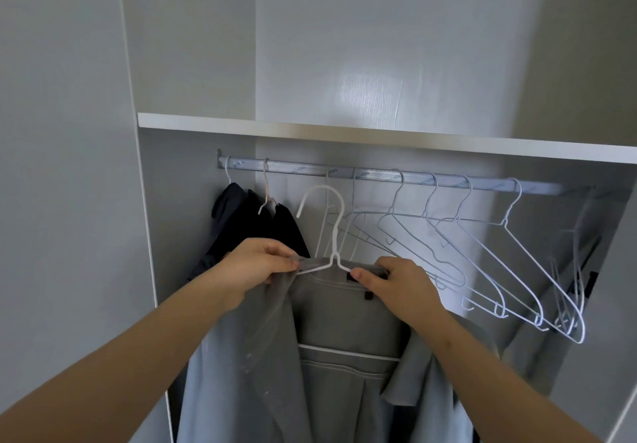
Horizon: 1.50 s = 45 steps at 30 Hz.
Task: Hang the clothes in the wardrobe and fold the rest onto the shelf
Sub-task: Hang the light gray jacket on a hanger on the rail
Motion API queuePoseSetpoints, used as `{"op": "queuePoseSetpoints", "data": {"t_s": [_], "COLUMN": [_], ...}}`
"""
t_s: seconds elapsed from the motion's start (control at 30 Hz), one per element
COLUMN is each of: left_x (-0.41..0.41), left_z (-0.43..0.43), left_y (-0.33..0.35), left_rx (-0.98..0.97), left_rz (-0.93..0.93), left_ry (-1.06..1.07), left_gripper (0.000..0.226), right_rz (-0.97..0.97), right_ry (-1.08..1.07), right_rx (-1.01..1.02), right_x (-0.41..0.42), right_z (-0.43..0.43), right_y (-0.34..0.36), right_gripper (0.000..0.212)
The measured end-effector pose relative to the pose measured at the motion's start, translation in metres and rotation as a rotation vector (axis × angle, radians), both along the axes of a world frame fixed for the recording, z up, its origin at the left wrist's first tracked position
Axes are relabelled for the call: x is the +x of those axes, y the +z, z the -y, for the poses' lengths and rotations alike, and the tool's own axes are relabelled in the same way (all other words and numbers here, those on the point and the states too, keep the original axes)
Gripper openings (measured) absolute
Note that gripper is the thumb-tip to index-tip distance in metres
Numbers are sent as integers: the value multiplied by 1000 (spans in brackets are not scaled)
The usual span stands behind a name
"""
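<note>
A grey shirt hangs open-fronted on a white wire hanger that I hold up in front of the wardrobe, below the rail. My left hand pinches the shirt's left shoulder at the collar. My right hand grips the right shoulder over the hanger's arm, thumb on the collar. The hanger's hook is free, just below and in front of the rail. A dark garment hangs at the rail's left end.
Several empty white wire hangers hang along the rail to the right. A white shelf runs above the rail. The wardrobe's side panel stands close on the left.
</note>
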<state>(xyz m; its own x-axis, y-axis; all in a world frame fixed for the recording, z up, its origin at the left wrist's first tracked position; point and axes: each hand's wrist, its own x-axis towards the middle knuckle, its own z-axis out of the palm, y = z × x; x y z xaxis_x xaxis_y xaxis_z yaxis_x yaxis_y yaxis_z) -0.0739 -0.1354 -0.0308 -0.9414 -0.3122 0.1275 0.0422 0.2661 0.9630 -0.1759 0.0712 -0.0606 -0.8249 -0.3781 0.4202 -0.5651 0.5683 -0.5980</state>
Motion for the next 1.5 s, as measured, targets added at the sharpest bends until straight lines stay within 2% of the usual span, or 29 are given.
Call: {"op": "queuePoseSetpoints", "data": {"t_s": [0.07,0.17,0.2,0.23,0.27,0.3,0.37,0.4,0.43,0.47,0.53,0.6,0.7,0.87,0.97,1.13,1.23,1.33,1.5], "left_x": [0,3,2,1,1,0,-2,-2,-4,-4,-5,-10,-14,-19,-15,-11,-12,-12,-22], "left_z": [1,2,3,3,4,7,12,12,13,11,6,2,-14,-29,-14,-8,-17,-14,-10], "left_y": [0,-2,-4,-7,-9,-13,-16,-16,-17,-16,-16,-21,-21,-15,-11,-9,-12,-17,-33], "left_rx": [225,508,525,455,265,-93,-959,-1188,-1237,-1145,-883,-819,-892,-838,-985,-1019,-1072,-955,-695], "left_rz": [75,191,191,176,165,161,106,47,33,23,-4,-87,-177,-291,-218,-118,-146,-237,-197], "left_ry": [-12,-78,-75,-56,-15,37,159,166,92,-17,-148,-87,0,-33,17,-40,-30,44,47], "left_gripper": [28,14,12,12,13,13,23,35,42,37,5,22,24,18,21,24,35,18,16], "right_rz": [21,26,26,31,38,49,79,93,99,98,84,56,4,-29,28,132,153,163,247], "right_ry": [11,27,27,23,18,16,25,33,43,55,73,54,11,49,-2,-76,-59,-24,-131], "right_rx": [-34,-48,-51,-57,-66,-76,-106,-119,-130,-140,-149,-135,-130,-185,-258,-372,-398,-347,-69], "right_x": [-1,-1,-1,-2,-3,-4,-6,-6,-5,-5,-4,-2,7,11,-1,-9,-7,-11,-22], "right_z": [0,1,0,-1,-2,-3,-4,-4,-4,-4,-3,1,13,28,12,-3,2,-6,-33], "right_y": [0,2,2,2,1,0,-3,-3,-4,-4,-3,0,9,23,21,7,3,3,-7], "right_gripper": [49,48,48,48,48,47,46,45,45,47,51,51,53,58,59,55,60,53,54]}}
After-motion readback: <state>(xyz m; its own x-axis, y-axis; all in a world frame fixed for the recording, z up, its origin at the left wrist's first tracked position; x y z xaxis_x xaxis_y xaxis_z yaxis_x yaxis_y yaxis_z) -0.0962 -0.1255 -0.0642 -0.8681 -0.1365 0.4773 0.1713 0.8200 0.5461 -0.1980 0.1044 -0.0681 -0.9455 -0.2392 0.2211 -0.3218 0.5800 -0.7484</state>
